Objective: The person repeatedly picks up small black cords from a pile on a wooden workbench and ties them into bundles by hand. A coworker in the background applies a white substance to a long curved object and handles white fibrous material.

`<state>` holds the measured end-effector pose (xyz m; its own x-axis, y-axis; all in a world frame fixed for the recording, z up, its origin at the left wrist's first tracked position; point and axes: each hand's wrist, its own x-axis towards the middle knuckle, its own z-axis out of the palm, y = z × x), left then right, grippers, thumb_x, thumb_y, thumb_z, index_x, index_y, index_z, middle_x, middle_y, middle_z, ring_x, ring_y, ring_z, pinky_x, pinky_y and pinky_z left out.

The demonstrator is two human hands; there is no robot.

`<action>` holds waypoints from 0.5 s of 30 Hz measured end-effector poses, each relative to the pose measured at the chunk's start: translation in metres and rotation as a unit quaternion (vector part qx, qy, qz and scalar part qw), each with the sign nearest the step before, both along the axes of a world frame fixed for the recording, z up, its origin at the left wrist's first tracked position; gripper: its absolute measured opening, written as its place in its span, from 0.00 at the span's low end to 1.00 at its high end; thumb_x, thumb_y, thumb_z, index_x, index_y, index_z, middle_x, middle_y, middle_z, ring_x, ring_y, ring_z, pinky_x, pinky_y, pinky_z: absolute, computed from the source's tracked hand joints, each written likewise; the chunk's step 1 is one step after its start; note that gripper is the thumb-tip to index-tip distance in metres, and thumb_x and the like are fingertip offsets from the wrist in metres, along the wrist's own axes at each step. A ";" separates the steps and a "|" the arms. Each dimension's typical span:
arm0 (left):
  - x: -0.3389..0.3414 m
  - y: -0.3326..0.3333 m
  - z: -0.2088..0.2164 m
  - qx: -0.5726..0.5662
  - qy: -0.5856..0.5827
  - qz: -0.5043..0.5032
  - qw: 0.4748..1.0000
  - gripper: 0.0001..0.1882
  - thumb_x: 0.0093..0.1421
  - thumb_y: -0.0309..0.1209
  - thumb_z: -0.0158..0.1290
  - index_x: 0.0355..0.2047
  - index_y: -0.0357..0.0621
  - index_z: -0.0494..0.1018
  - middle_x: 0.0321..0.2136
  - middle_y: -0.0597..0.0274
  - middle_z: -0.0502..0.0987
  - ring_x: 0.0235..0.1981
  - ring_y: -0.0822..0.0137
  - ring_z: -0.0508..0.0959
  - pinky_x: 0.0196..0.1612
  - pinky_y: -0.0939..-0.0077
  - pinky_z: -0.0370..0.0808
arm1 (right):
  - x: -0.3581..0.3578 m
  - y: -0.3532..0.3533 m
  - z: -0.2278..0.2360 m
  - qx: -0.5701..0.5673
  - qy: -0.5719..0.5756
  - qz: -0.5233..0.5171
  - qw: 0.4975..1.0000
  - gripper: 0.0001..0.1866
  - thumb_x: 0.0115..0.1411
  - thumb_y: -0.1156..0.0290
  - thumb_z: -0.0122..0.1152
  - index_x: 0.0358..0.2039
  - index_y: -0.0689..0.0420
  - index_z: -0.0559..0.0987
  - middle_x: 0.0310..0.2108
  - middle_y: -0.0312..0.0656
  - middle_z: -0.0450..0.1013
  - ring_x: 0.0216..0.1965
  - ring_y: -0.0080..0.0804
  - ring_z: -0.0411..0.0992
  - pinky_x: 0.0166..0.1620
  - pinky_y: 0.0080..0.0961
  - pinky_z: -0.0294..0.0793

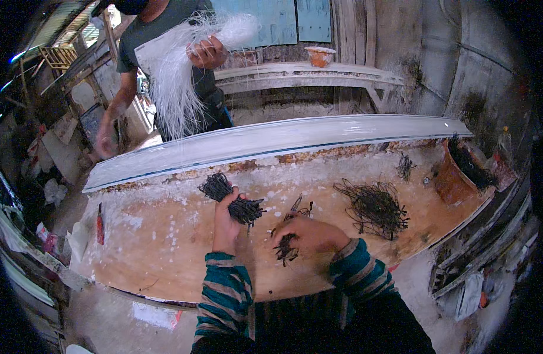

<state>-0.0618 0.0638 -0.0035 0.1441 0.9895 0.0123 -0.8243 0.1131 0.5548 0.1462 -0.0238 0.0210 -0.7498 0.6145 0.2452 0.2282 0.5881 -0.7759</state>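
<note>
The step in hand looks like gathering dark strands into a bunch. Over the middle of the worktop [171, 253], the left hand [226, 211] is clenched around a thick black bundle [215, 187], whose ends stick out on both sides. To its right, the right hand [312, 234] has its fingers curled by a small black clump [287, 252]; whether it grips that or the pointed tool [296, 204] just beyond, I cannot tell. A loose tangle of strands [374, 206] lies farther right. Adding to the bundle would call for a firm left grip and a few strands picked free and aligned.
</note>
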 end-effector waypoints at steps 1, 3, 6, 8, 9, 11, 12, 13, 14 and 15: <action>0.000 -0.002 -0.001 -0.001 0.004 -0.001 1.000 0.18 0.50 0.22 0.54 0.41 0.45 0.63 0.29 0.64 0.71 0.28 0.66 0.73 0.34 0.66 0.72 | 0.007 0.003 0.000 0.020 0.041 0.004 0.999 0.10 0.46 0.81 0.53 0.32 0.61 0.76 0.33 0.44 0.74 0.37 0.36 0.72 0.40 0.29 0.70; 0.003 -0.004 0.001 0.003 0.011 -0.005 1.000 0.18 0.50 0.22 0.54 0.41 0.45 0.63 0.29 0.64 0.70 0.28 0.66 0.72 0.34 0.66 0.72 | 0.027 0.017 0.005 0.091 0.068 -0.038 0.993 0.08 0.45 0.81 0.53 0.29 0.61 0.75 0.31 0.43 0.74 0.34 0.35 0.72 0.38 0.30 0.70; 0.007 -0.008 0.007 -0.002 0.033 -0.010 0.999 0.17 0.50 0.22 0.53 0.40 0.45 0.64 0.28 0.64 0.70 0.28 0.66 0.72 0.34 0.67 0.71 | 0.038 0.020 0.008 0.086 0.044 -0.243 0.965 0.10 0.43 0.79 0.57 0.29 0.58 0.76 0.31 0.42 0.73 0.35 0.38 0.71 0.38 0.31 0.70; 0.007 -0.008 0.005 0.014 0.039 -0.022 0.999 0.17 0.50 0.22 0.53 0.40 0.45 0.64 0.28 0.64 0.70 0.27 0.66 0.72 0.34 0.68 0.71 | 0.039 0.019 0.007 0.107 0.011 -0.362 0.926 0.12 0.42 0.78 0.59 0.31 0.56 0.76 0.31 0.43 0.72 0.36 0.40 0.71 0.38 0.31 0.70; 0.006 -0.008 0.005 0.023 0.043 -0.028 0.998 0.16 0.50 0.22 0.53 0.40 0.46 0.64 0.28 0.64 0.70 0.27 0.66 0.72 0.34 0.68 0.71 | 0.039 0.020 0.003 0.149 -0.003 -0.392 0.908 0.13 0.43 0.78 0.59 0.32 0.56 0.76 0.32 0.43 0.72 0.35 0.40 0.71 0.37 0.31 0.70; 0.006 -0.008 0.005 0.015 0.044 -0.037 0.998 0.17 0.50 0.22 0.53 0.40 0.46 0.65 0.28 0.64 0.70 0.27 0.66 0.72 0.34 0.68 0.71 | 0.039 0.025 -0.009 0.200 -0.014 -0.413 0.888 0.13 0.44 0.78 0.59 0.34 0.55 0.76 0.31 0.42 0.71 0.33 0.36 0.70 0.35 0.28 0.69; 0.006 -0.008 0.005 0.010 0.044 -0.042 0.998 0.17 0.50 0.22 0.53 0.40 0.46 0.65 0.28 0.65 0.71 0.27 0.67 0.72 0.33 0.69 0.71 | 0.039 0.029 -0.016 0.210 -0.011 -0.405 0.890 0.13 0.45 0.79 0.58 0.34 0.54 0.76 0.29 0.40 0.70 0.30 0.33 0.69 0.33 0.25 0.68; 0.007 -0.009 0.006 0.005 0.047 -0.044 0.998 0.17 0.50 0.22 0.53 0.40 0.46 0.65 0.28 0.65 0.71 0.27 0.67 0.72 0.33 0.69 0.71 | 0.039 0.031 -0.023 0.220 -0.008 -0.397 0.891 0.13 0.46 0.80 0.57 0.35 0.54 0.76 0.27 0.39 0.69 0.28 0.29 0.69 0.31 0.22 0.68; 0.007 -0.010 0.007 -0.001 0.047 -0.044 0.998 0.17 0.50 0.22 0.53 0.41 0.46 0.65 0.28 0.65 0.71 0.27 0.67 0.72 0.33 0.69 0.70 | 0.039 0.031 -0.024 0.141 0.024 -0.342 0.929 0.13 0.46 0.78 0.58 0.35 0.54 0.76 0.27 0.38 0.69 0.28 0.27 0.68 0.31 0.22 0.67; 0.007 -0.011 0.008 -0.007 0.049 -0.044 0.998 0.17 0.50 0.22 0.53 0.41 0.46 0.65 0.28 0.65 0.71 0.27 0.67 0.72 0.33 0.69 0.70 | 0.038 0.030 -0.025 0.060 0.056 -0.282 0.956 0.12 0.47 0.77 0.59 0.35 0.55 0.76 0.26 0.37 0.69 0.28 0.25 0.67 0.31 0.21 0.66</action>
<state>-0.0552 0.0526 0.0045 0.2310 0.9727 -0.0206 -0.7529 0.1921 0.6294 0.1841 0.0064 -0.0040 -0.2725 0.8755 0.3990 0.4541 0.4827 -0.7489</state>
